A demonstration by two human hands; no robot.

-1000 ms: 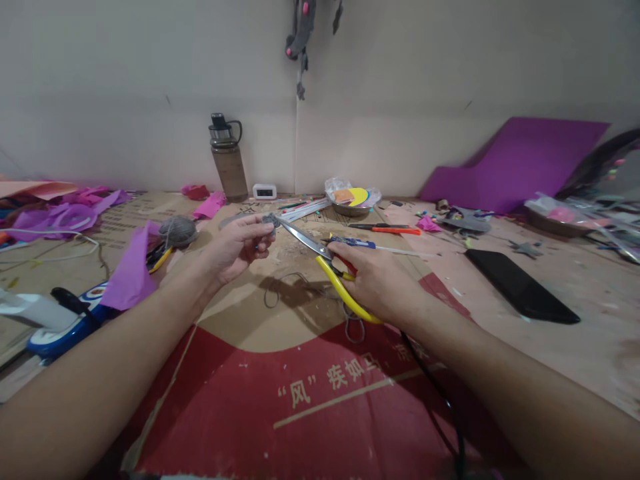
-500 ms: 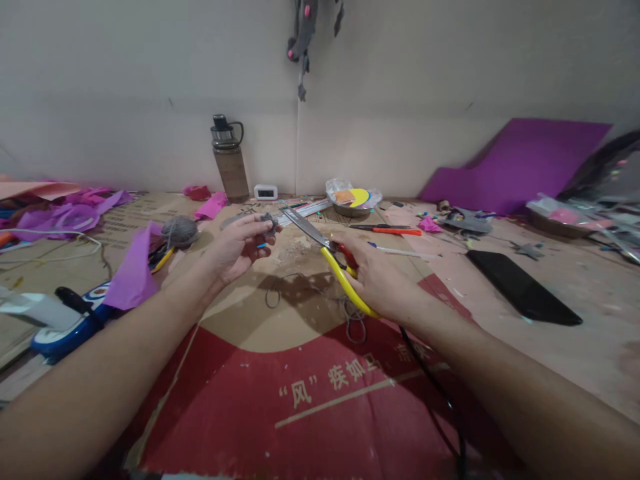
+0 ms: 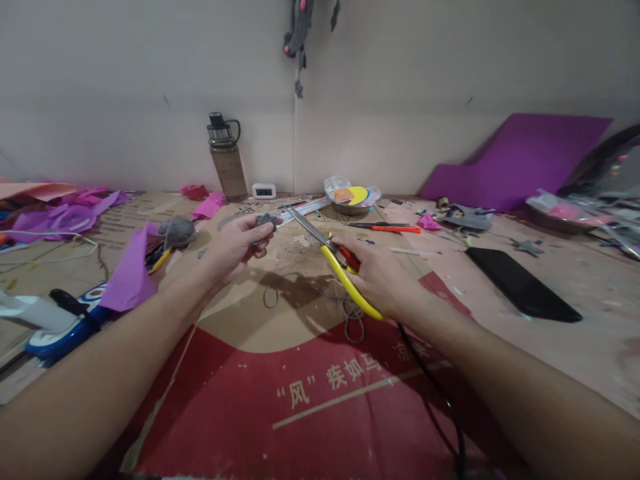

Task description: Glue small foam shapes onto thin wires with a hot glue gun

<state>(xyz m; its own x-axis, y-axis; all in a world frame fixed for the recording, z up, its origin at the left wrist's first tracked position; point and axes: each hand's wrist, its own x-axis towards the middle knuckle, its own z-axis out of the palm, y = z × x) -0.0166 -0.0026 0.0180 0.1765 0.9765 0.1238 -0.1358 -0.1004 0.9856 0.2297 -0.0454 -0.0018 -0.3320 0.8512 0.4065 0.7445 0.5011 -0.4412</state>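
Observation:
My left hand is raised over the table, its fingers pinched on a small grey piece. Just to its right, my right hand grips yellow-handled scissors. The metal blades point up and left toward the grey piece, and the tips stand a short way from it. Grey cord lies in loops on the cardboard under both hands.
A ball of grey yarn and purple paper lie at the left. A water bottle, a small clock and a metal bowl stand by the wall. A black phone lies at the right, an orange-handled tool behind the scissors.
The scissors have drawn back a little to the right, away from the grey piece. My left hand keeps its pinch and has hardly moved.

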